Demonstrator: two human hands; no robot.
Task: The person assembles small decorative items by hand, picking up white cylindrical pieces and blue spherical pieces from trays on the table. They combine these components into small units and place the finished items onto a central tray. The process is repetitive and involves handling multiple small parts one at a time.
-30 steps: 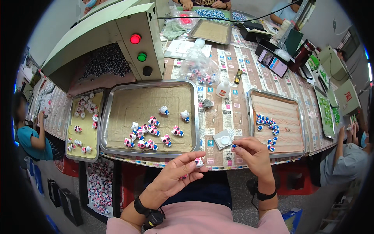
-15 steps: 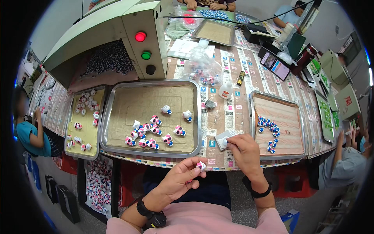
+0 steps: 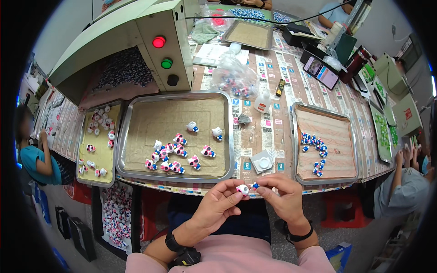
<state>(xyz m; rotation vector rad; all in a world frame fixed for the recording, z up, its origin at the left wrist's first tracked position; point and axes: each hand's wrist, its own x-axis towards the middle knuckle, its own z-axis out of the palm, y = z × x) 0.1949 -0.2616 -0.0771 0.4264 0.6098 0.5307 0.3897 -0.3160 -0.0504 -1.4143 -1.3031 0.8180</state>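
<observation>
My left hand (image 3: 217, 204) is closed on a small white-and-pink figurine head (image 3: 242, 189), pinched between thumb and fingers. Close beside it, my right hand (image 3: 283, 196) pinches a tiny blue-and-white figurine body (image 3: 255, 185). The two pieces are very near each other; I cannot tell whether they touch. Just beyond my hands lies a square pad with a round white dish (image 3: 262, 162). More small blue-and-white bodies (image 3: 320, 148) lie in a curved line on the right tray (image 3: 294, 136). Assembled figurines (image 3: 169, 152) sit on the large middle tray (image 3: 230, 136).
A narrow tray (image 3: 114, 150) with white pieces stands at the left. Behind it rises a machine (image 3: 180, 50) with red and green lights. A small bottle (image 3: 262, 102), a grey lump (image 3: 244, 119), a plastic bag (image 3: 234, 79) and a phone (image 3: 321, 73) occupy the table. Other people sit around it.
My right hand has left the white dish and come back toward my left hand, uncovering the dish. The blue-and-white body now shows at its fingertips beside the figurine head, which has turned.
</observation>
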